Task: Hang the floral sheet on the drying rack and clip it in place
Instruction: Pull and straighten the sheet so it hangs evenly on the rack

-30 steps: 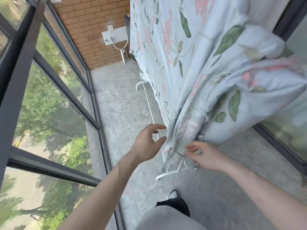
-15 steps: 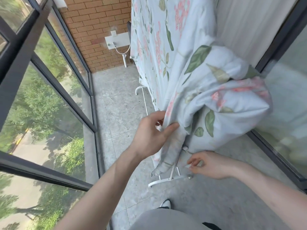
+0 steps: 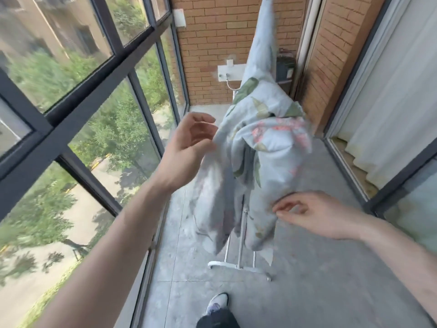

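**Hanging sheet bunched over the rack, both hands at its folds**

Draping from high up down toward the floor, the floral sheet (image 3: 264, 138) hangs bunched over the white drying rack (image 3: 240, 235), whose foot bar stands on the concrete floor (image 3: 307, 292). The left hand (image 3: 186, 147) is raised at the sheet's left edge, fingers loosely curled and released, holding nothing; motion blur hides whether it touches the cloth. The right hand (image 3: 307, 215) sits low against the sheet's right fold, thumb and forefinger drawn together; whether they pinch fabric cannot be told. A shoe (image 3: 218, 303) shows below.
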`<state>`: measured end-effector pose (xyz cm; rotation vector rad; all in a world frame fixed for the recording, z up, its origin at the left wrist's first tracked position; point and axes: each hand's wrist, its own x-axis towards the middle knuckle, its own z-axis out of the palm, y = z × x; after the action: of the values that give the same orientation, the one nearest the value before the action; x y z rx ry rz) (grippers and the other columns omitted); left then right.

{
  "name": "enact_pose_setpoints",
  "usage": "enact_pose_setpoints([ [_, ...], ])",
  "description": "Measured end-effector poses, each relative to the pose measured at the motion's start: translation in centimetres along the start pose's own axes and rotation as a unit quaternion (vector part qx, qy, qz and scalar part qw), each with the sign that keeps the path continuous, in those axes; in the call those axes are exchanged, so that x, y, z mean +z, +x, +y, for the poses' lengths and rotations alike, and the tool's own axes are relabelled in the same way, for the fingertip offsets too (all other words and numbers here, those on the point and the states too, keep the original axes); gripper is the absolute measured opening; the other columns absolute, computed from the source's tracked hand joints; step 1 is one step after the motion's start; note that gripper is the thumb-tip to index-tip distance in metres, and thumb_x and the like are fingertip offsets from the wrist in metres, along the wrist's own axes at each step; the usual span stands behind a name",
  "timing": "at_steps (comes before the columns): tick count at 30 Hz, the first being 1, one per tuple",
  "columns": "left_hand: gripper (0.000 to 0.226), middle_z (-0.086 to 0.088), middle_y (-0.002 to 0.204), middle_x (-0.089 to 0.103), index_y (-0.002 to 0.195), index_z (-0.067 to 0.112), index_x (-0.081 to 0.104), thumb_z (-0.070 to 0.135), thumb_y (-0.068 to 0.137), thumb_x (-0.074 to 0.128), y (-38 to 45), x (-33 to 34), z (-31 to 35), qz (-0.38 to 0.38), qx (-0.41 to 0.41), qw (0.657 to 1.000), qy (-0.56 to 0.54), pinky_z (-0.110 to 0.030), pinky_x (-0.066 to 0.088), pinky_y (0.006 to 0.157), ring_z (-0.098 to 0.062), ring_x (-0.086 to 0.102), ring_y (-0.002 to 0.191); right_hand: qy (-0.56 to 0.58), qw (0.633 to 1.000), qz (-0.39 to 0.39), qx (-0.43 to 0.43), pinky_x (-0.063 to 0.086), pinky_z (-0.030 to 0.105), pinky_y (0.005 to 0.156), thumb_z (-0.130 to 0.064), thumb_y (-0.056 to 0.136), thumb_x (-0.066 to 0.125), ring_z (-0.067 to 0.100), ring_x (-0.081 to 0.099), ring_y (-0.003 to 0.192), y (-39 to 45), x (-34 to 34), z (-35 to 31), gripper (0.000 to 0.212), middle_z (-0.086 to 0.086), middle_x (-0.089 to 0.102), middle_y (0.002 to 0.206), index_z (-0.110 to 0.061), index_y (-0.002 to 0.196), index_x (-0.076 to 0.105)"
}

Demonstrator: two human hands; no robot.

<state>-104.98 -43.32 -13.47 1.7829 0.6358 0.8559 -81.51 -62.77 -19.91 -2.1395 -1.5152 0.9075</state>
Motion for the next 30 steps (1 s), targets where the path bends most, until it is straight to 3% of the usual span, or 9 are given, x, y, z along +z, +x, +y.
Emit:
enact_pose_setpoints([
  [3, 0.046, 0.007, 0.098, 0.066, 0.133, 0.024, 0.054, 0.034, 0.09, 0.069, -0.3, 1.5, 4.0, -0.008, 0.004, 0.998, 0.064, -0.033, 0.053, 0.094, -0.009, 0.065, 0.094, 0.041, 0.992, 0.112, -0.034, 0.048, 0.015, 0.059, -0.022, 0.094, 0.071, -0.003, 0.07, 0.067, -0.5, -3.7, -0.1, 0.012, -0.011, 0.076, 0.076, -0.029, 0.086, 0.077],
  [6, 0.04, -0.014, 0.103, 0.069, 0.122, 0.029, 0.064, 0.055, 0.091, 0.068, -0.8, 3.1, 7.0, -0.028, -0.02, 0.991, 0.127, -0.041, 0.057, 0.085, -0.025, 0.069, 0.086, 0.175, 0.949, 0.247, -0.09, 0.051, 0.021, 0.054, -0.009, 0.097, 0.065, 0.006, 0.074, 0.07, -1.3, -6.2, -1.0, 0.017, -0.003, 0.077, 0.099, -0.025, 0.099, 0.073],
  [10, 0.022, 0.002, 0.095, 0.072, 0.103, 0.021, 0.066, 0.043, 0.097, 0.067, -0.9, 4.8, 8.9, -0.014, -0.029, 0.984, 0.174, -0.017, 0.049, 0.071, -0.001, 0.065, 0.075, 0.237, 0.907, 0.272, -0.215, 0.053, 0.031, 0.056, -0.036, 0.102, 0.062, 0.014, 0.074, 0.083, -2.6, -7.8, -3.4, 0.025, -0.014, 0.069, 0.118, -0.033, 0.127, 0.065],
  [12, 0.016, 0.01, 0.094, 0.07, 0.097, 0.02, 0.065, 0.036, 0.099, 0.068, -0.7, 5.2, 9.5, 0.018, -0.008, 0.984, 0.175, -0.011, 0.048, 0.065, 0.007, 0.064, 0.073, 0.196, 0.906, 0.282, -0.248, 0.054, 0.027, 0.059, -0.042, 0.097, 0.069, 0.011, 0.072, 0.078, -2.6, -7.9, -4.7, 0.027, -0.016, 0.071, 0.113, -0.033, 0.123, 0.068],
  [15, 0.012, 0.005, 0.092, 0.071, 0.094, 0.018, 0.062, 0.026, 0.099, 0.067, -0.9, 5.0, 10.4, 0.061, 0.06, 0.986, 0.143, -0.021, 0.054, 0.077, -0.002, 0.066, 0.081, 0.15, 0.895, 0.322, -0.271, 0.058, 0.034, 0.07, -0.028, 0.092, 0.077, 0.011, 0.067, 0.07, -2.3, -7.6, -6.4, 0.009, -0.008, 0.074, 0.089, -0.022, 0.099, 0.074],
  [21, 0.007, -0.003, 0.093, 0.064, 0.1, 0.001, 0.055, 0.0, 0.098, 0.061, -4.0, 2.2, 12.6, -0.01, 0.193, 0.973, 0.127, -0.034, 0.05, 0.084, -0.018, 0.062, 0.091, 0.157, 0.859, 0.29, -0.392, 0.046, 0.025, 0.057, -0.022, 0.093, 0.076, 0.014, 0.06, 0.064, -5.5, -6.2, -8.9, 0.01, -0.006, 0.068, 0.074, -0.017, 0.086, 0.071],
  [24, 0.007, -0.021, 0.099, 0.065, 0.095, -0.003, 0.056, -0.007, 0.092, 0.062, -6.7, -0.2, 11.6, -0.047, 0.135, 0.982, 0.122, -0.044, 0.054, 0.088, -0.036, 0.064, 0.099, 0.091, 0.874, 0.219, -0.423, 0.046, 0.026, 0.055, -0.022, 0.09, 0.079, 0.017, 0.06, 0.061, -5.8, -4.8, -9.7, 0.012, -0.009, 0.066, 0.072, -0.018, 0.082, 0.071],
  [27, 0.019, -0.006, 0.095, 0.069, 0.084, 0.008, 0.059, -0.01, 0.089, 0.06, -9.6, -1.9, 9.8, -0.065, 0.049, 0.99, 0.117, -0.037, 0.059, 0.081, -0.025, 0.068, 0.098, 0.058, 0.891, 0.164, -0.42, 0.047, 0.02, 0.061, -0.013, 0.086, 0.083, 0.015, 0.064, 0.067, -5.6, -3.3, -9.8, 0.015, -0.011, 0.067, 0.075, -0.02, 0.08, 0.071],
  [30, 0.027, 0.0, 0.095, 0.07, 0.086, 0.016, 0.062, -0.011, 0.09, 0.059, -11.0, -2.9, 8.8, -0.113, -0.025, 0.963, 0.245, -0.036, 0.061, 0.082, -0.016, 0.069, 0.097, -0.041, 0.893, 0.15, -0.422, 0.049, 0.022, 0.065, -0.015, 0.085, 0.081, 0.011, 0.065, 0.075, -5.0, -1.5, -10.2, 0.014, -0.018, 0.066, 0.084, -0.026, 0.08, 0.073],
])
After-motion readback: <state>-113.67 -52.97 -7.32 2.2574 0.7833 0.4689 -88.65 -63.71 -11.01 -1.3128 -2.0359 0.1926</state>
